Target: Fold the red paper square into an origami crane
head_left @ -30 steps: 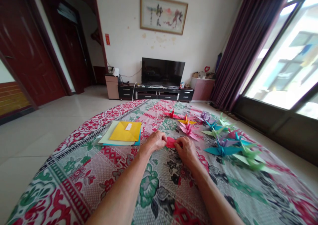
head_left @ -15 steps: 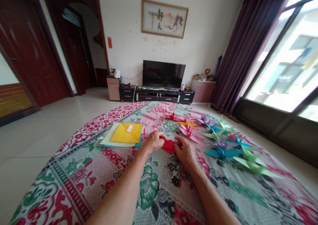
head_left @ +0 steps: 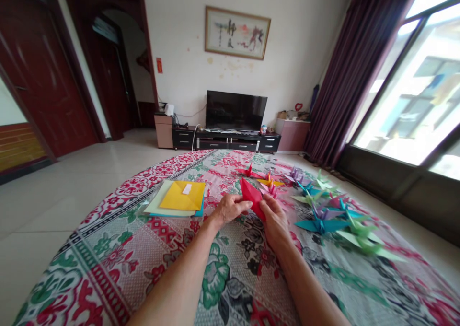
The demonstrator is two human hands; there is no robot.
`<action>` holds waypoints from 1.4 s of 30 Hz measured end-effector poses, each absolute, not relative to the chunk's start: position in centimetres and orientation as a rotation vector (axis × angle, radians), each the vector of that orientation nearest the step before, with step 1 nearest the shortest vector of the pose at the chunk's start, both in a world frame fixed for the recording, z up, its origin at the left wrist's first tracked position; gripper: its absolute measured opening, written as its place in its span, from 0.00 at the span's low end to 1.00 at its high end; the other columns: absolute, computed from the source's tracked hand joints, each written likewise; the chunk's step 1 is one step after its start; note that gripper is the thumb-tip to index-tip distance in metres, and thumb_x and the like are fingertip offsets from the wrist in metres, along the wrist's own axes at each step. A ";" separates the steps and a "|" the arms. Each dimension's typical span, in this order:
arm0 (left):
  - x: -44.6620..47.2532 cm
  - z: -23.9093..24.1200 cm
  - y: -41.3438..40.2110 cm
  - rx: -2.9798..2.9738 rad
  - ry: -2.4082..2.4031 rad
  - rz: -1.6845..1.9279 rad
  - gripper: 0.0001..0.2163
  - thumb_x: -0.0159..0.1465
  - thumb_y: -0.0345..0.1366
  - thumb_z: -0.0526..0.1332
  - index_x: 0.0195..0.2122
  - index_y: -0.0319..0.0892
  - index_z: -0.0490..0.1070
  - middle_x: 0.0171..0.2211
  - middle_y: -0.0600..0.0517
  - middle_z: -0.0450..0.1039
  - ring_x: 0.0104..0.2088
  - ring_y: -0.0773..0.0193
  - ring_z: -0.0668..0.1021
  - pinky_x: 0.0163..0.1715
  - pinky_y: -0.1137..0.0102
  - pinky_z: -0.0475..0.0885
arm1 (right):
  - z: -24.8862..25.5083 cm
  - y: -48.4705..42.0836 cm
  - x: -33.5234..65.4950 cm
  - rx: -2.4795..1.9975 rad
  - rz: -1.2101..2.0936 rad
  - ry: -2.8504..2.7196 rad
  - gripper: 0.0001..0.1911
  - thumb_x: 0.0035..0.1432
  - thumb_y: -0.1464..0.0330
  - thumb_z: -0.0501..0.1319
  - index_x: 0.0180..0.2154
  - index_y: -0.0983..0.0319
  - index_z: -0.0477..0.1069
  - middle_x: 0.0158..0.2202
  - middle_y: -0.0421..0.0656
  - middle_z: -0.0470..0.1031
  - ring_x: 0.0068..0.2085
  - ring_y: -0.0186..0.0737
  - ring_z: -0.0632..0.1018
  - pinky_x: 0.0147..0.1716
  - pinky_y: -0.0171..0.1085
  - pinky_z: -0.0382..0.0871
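A folded piece of red origami paper [head_left: 251,195], pointed at its far end, is held up between both hands over the patterned tablecloth. My left hand [head_left: 232,208] pinches its left side with thumb and fingers. On the right side and lower end, my right hand [head_left: 273,215] grips it, with some fingertips hidden behind the paper. Just beyond the hands lie a pink paper crane [head_left: 272,189], a yellow paper crane [head_left: 269,181] and a red paper crane [head_left: 249,171].
Left of the hands lies a stack of square paper, yellow sheet [head_left: 183,196] on top with a small white slip [head_left: 187,189]. Several paper cranes, including a blue one [head_left: 321,224] and a light green one [head_left: 366,237], spread over the right of the round table. A television [head_left: 236,110] stands beyond.
The red paper has been lifted and turned from lying low between the fingers to standing with its point away from me. My right hand's fingers have shifted along its right side.
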State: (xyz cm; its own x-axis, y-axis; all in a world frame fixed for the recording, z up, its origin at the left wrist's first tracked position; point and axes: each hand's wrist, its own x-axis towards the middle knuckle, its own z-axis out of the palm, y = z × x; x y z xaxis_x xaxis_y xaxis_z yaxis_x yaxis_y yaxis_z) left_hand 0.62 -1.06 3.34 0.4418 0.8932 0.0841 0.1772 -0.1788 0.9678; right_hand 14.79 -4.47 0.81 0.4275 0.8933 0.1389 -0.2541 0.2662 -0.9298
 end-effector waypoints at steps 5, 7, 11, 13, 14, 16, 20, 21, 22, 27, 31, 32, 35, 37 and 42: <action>1.3 2.5 -0.6 1.365 0.857 0.992 0.11 0.51 0.39 0.60 0.30 0.36 0.72 0.23 0.53 0.73 0.22 0.70 0.72 0.23 0.76 0.65 | 1.1 -4.9 14.1 -0.976 1.059 -0.938 0.25 0.43 0.64 0.65 0.45 0.61 0.67 0.31 0.40 0.76 0.28 0.36 0.76 0.27 0.34 0.69; 1.2 2.4 -0.3 1.282 0.824 1.019 0.11 0.50 0.38 0.61 0.31 0.36 0.72 0.22 0.54 0.72 0.21 0.70 0.71 0.23 0.76 0.65 | 1.4 -5.2 13.8 -1.003 1.069 -1.051 0.24 0.43 0.64 0.64 0.45 0.62 0.68 0.31 0.41 0.77 0.28 0.37 0.75 0.26 0.33 0.68; 0.6 2.5 -0.1 1.299 0.820 0.989 0.13 0.49 0.37 0.60 0.33 0.36 0.73 0.18 0.55 0.69 0.18 0.71 0.69 0.20 0.76 0.62 | 1.9 -5.5 13.8 -1.083 0.961 -1.126 0.25 0.44 0.62 0.63 0.46 0.62 0.68 0.35 0.43 0.76 0.32 0.39 0.75 0.28 0.34 0.68; 0.2 2.6 -0.1 1.403 0.830 0.935 0.13 0.49 0.36 0.59 0.34 0.35 0.74 0.17 0.56 0.68 0.18 0.71 0.68 0.19 0.76 0.61 | 1.7 -5.3 14.1 -1.119 0.864 -1.063 0.26 0.46 0.60 0.62 0.48 0.61 0.67 0.36 0.43 0.75 0.33 0.39 0.75 0.28 0.35 0.69; 0.0 2.6 -0.1 1.469 0.841 0.901 0.13 0.49 0.35 0.59 0.35 0.35 0.75 0.17 0.56 0.68 0.18 0.71 0.68 0.20 0.76 0.61 | 1.5 -5.1 14.3 -1.129 0.819 -1.029 0.27 0.47 0.59 0.61 0.49 0.61 0.65 0.36 0.43 0.75 0.33 0.39 0.75 0.28 0.35 0.69; -0.2 2.6 0.1 1.605 0.871 0.843 0.15 0.49 0.32 0.57 0.37 0.35 0.75 0.19 0.56 0.69 0.19 0.71 0.68 0.21 0.77 0.61 | 0.9 -4.7 14.7 -1.146 0.734 -1.008 0.30 0.47 0.59 0.60 0.52 0.61 0.62 0.35 0.42 0.74 0.31 0.38 0.74 0.28 0.35 0.68; -0.3 2.6 0.5 1.839 1.043 0.794 0.20 0.50 0.31 0.57 0.45 0.36 0.73 0.21 0.55 0.70 0.20 0.70 0.68 0.22 0.76 0.62 | 0.1 -4.1 15.3 -1.312 0.450 -1.125 0.25 0.48 0.62 0.58 0.48 0.64 0.66 0.28 0.41 0.73 0.24 0.34 0.71 0.25 0.33 0.65; -0.3 2.7 0.6 1.899 1.092 0.792 0.20 0.50 0.31 0.57 0.45 0.36 0.73 0.22 0.55 0.71 0.22 0.69 0.69 0.23 0.75 0.63 | 0.0 -4.1 15.3 -1.360 0.386 -1.173 0.23 0.48 0.63 0.57 0.47 0.64 0.67 0.27 0.41 0.73 0.24 0.34 0.71 0.25 0.34 0.65; -0.4 2.9 0.6 1.957 1.133 0.795 0.20 0.50 0.31 0.57 0.45 0.36 0.73 0.24 0.53 0.72 0.23 0.69 0.71 0.25 0.75 0.64 | 0.0 -4.2 15.3 -1.406 0.330 -1.219 0.21 0.49 0.64 0.56 0.46 0.65 0.68 0.27 0.41 0.73 0.24 0.34 0.71 0.26 0.34 0.66; -0.9 3.2 0.5 2.177 1.196 0.769 0.13 0.52 0.30 0.57 0.37 0.39 0.77 0.31 0.51 0.76 0.31 0.66 0.74 0.33 0.74 0.68 | 0.5 -4.7 15.2 -1.582 0.116 -1.402 0.17 0.50 0.68 0.53 0.42 0.66 0.71 0.31 0.45 0.76 0.30 0.39 0.75 0.33 0.37 0.68; -0.9 2.6 0.5 2.352 1.162 0.782 0.12 0.53 0.30 0.57 0.36 0.41 0.77 0.33 0.51 0.75 0.29 0.67 0.74 0.33 0.74 0.68 | 0.7 -5.1 15.1 -1.669 0.000 -1.533 0.14 0.51 0.72 0.52 0.37 0.64 0.73 0.35 0.47 0.76 0.35 0.41 0.75 0.37 0.38 0.67; -0.9 2.5 0.5 2.377 1.166 0.794 0.12 0.53 0.29 0.57 0.36 0.42 0.77 0.34 0.51 0.75 0.29 0.68 0.74 0.33 0.75 0.68 | 0.7 -5.2 15.1 -1.694 -0.013 -1.558 0.13 0.51 0.73 0.52 0.37 0.63 0.73 0.35 0.47 0.75 0.35 0.41 0.75 0.37 0.38 0.67; -0.6 2.3 0.5 2.459 1.189 0.777 0.13 0.54 0.29 0.55 0.35 0.44 0.78 0.33 0.51 0.74 0.31 0.66 0.74 0.34 0.74 0.69 | 0.7 -5.5 15.0 -1.757 -0.018 -1.604 0.13 0.51 0.74 0.53 0.38 0.62 0.73 0.35 0.46 0.75 0.36 0.41 0.75 0.37 0.37 0.66; -0.5 2.5 0.4 2.520 1.189 0.717 0.14 0.53 0.29 0.54 0.34 0.45 0.78 0.32 0.51 0.74 0.32 0.65 0.74 0.34 0.73 0.69 | 0.7 -5.6 15.0 -1.780 -0.022 -1.624 0.13 0.52 0.74 0.53 0.38 0.62 0.73 0.35 0.46 0.75 0.36 0.41 0.75 0.37 0.37 0.66; -0.5 3.3 -0.2 2.587 1.107 0.565 0.14 0.54 0.31 0.54 0.35 0.46 0.78 0.31 0.52 0.76 0.32 0.65 0.74 0.35 0.73 0.68 | 0.9 -5.8 15.2 -1.679 -0.109 -1.721 0.13 0.49 0.76 0.54 0.35 0.60 0.73 0.36 0.46 0.72 0.39 0.43 0.72 0.40 0.39 0.64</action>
State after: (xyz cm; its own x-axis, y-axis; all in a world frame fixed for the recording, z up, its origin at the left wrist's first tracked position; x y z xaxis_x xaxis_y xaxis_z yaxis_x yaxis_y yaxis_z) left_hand -0.53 -0.20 3.31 0.6319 0.7353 0.2451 0.6294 -0.6713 0.3913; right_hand 15.15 -5.78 0.91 0.1058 0.8386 0.5344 0.8993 0.1487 -0.4113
